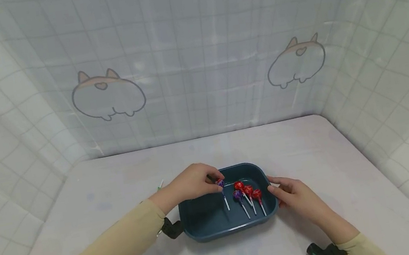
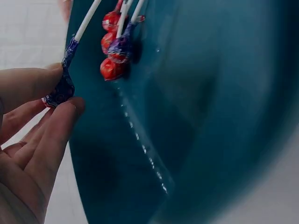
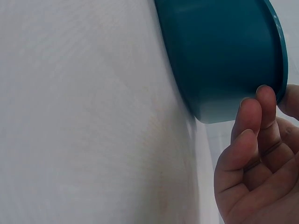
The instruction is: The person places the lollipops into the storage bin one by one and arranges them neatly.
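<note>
With the left grip (image 1: 196,181), we pinch a purple lollipop (image 1: 220,183) by its wrapped head, stick downward, over the blue-green tray (image 1: 230,231). With the right grip (image 1: 295,196), we grasp the tray's right-end rim. We observe three red lollipops (image 1: 249,190) and a second purple lollipop (image 1: 238,195) inside, toward that end. The tray rests on the worktop (image 1: 292,144).
</note>
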Action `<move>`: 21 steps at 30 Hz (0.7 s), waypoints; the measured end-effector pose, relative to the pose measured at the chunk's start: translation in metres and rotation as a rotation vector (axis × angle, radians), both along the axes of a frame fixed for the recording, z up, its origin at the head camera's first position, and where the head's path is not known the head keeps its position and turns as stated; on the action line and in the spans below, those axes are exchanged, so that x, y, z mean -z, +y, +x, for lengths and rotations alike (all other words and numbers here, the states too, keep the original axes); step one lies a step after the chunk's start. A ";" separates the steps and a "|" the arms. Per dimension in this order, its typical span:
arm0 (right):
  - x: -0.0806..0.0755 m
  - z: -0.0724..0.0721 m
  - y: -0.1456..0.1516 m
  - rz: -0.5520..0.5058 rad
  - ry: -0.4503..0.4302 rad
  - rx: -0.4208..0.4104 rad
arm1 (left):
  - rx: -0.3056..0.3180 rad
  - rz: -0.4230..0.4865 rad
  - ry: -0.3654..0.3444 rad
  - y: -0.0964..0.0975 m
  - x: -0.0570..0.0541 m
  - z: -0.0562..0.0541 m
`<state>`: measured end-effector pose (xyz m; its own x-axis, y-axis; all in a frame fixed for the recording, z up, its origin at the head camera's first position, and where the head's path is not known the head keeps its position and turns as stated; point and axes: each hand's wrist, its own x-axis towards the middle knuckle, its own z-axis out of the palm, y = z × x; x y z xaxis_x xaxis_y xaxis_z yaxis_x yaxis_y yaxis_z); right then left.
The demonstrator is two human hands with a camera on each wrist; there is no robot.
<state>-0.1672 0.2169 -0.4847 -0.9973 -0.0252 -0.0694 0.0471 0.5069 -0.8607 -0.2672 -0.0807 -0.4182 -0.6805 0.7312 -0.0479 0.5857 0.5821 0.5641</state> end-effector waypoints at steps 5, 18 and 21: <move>0.001 0.001 0.000 0.014 -0.009 0.005 | 0.019 -0.070 0.005 0.008 0.001 0.000; 0.002 0.000 0.002 -0.003 0.000 -0.014 | 0.031 -0.180 0.067 0.030 -0.006 -0.006; 0.002 0.000 0.002 -0.006 0.004 -0.011 | 0.039 -0.235 0.103 0.035 -0.003 -0.005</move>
